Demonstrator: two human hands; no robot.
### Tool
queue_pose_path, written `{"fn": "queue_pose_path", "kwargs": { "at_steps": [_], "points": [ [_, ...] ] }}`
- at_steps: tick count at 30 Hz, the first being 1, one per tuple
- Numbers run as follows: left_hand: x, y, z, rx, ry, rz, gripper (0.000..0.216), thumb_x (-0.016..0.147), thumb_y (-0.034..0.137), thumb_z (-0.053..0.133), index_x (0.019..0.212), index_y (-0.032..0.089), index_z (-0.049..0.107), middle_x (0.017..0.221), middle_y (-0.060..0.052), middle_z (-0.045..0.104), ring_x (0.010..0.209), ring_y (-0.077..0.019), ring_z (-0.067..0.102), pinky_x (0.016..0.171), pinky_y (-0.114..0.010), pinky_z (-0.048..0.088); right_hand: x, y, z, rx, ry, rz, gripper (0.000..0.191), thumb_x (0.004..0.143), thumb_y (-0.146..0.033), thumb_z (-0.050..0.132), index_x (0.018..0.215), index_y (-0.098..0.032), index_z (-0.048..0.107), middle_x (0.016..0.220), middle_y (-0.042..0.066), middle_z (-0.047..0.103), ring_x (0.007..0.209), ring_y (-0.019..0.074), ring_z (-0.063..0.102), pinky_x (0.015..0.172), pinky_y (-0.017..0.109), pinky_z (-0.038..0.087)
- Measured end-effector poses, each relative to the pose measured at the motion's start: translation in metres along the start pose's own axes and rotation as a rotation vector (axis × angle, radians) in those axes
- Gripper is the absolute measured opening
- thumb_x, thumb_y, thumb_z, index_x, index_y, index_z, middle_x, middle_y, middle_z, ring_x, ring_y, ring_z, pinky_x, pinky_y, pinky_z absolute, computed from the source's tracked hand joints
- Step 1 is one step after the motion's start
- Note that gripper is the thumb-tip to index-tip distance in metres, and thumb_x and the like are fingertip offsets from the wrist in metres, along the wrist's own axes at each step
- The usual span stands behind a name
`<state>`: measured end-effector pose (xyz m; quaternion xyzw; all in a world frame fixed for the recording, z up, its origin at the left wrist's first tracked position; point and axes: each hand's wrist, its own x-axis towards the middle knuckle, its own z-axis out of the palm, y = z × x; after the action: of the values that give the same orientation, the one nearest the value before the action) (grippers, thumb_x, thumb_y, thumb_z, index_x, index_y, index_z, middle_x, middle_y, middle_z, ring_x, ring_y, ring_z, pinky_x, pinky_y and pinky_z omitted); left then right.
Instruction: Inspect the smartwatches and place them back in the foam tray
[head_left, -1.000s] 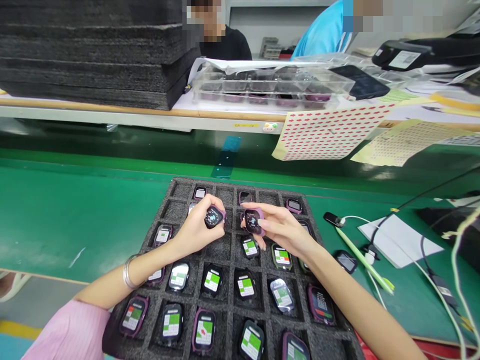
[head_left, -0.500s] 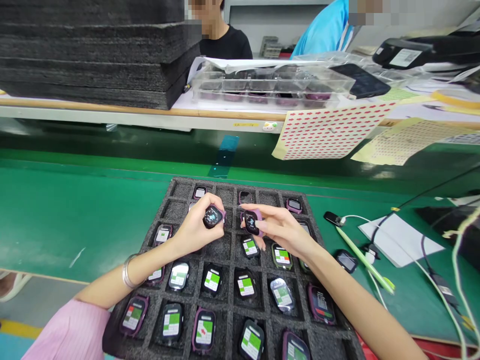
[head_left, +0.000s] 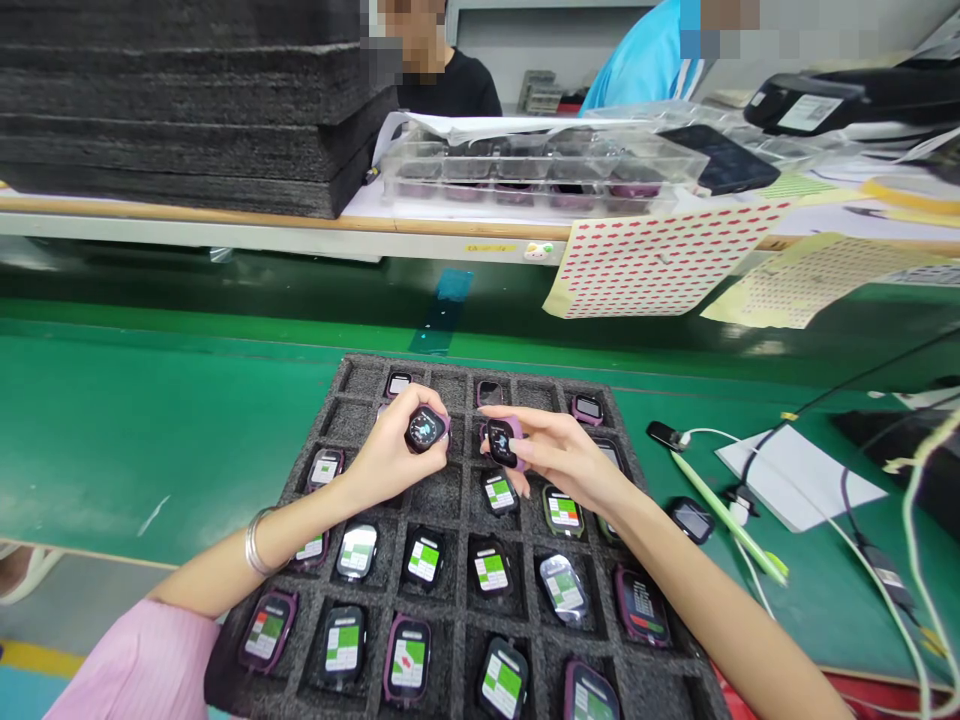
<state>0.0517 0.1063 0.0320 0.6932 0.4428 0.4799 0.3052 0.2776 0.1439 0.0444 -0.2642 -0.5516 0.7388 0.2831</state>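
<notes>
A purple-cased smartwatch [head_left: 426, 430] and a second smartwatch [head_left: 501, 442] are held just apart, their dark screens lit.

A: The foam tray [head_left: 442, 497]?
B: Rough, matt, dark foam.
A: The smartwatch [head_left: 426, 429]?
B: Glossy screen, smooth plastic case.
A: The green bench mat [head_left: 150, 450]?
B: Smooth, slight sheen.
A: The clear tray [head_left: 540, 165]?
B: Shiny transparent plastic.

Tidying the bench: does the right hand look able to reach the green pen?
Probably yes: the right hand is close to the green pen, with only a black watch between, but it holds a smartwatch.
</notes>
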Motion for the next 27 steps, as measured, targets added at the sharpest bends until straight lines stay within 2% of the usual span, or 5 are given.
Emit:
{"fn": "queue_pose_path", "kwargs": {
  "at_steps": [18, 27],
  "points": [
    [-0.0007, 0.0028, -0.0016, 0.032, -0.038, 0.052, 0.026, 0.068, 0.002, 0.053, 0.086, 0.021, 0.046, 0.087, -0.001, 0.049, 0.085, -0.0170, 0.050, 0.079, -0.029, 0.039, -0.0015, -0.0038, 0.0045, -0.015, 0.019, 0.014, 0.044, 0.082, -0.030, 0.071, 0.122, -0.014, 0.062, 0.086, 0.007, 0.066, 0.052, 0.0124, 0.059, 0.049, 0.026, 0.051],
    [-0.0002, 0.0010, -0.0037, 0.008, 0.020, 0.002, 0.025, 0.068, 0.006, 0.055, 0.087, 0.021, 0.046, 0.087, -0.001, 0.052, 0.086, -0.0173, 0.052, 0.081, -0.031, 0.041, -0.0023, -0.0025, 0.0038, -0.009, 0.028, 0.008, 0.045, 0.082, -0.029, 0.070, 0.124, -0.015, 0.061, 0.090, 0.009, 0.068, 0.052, 0.0124, 0.059, 0.049, 0.026, 0.050]
  ]
}}
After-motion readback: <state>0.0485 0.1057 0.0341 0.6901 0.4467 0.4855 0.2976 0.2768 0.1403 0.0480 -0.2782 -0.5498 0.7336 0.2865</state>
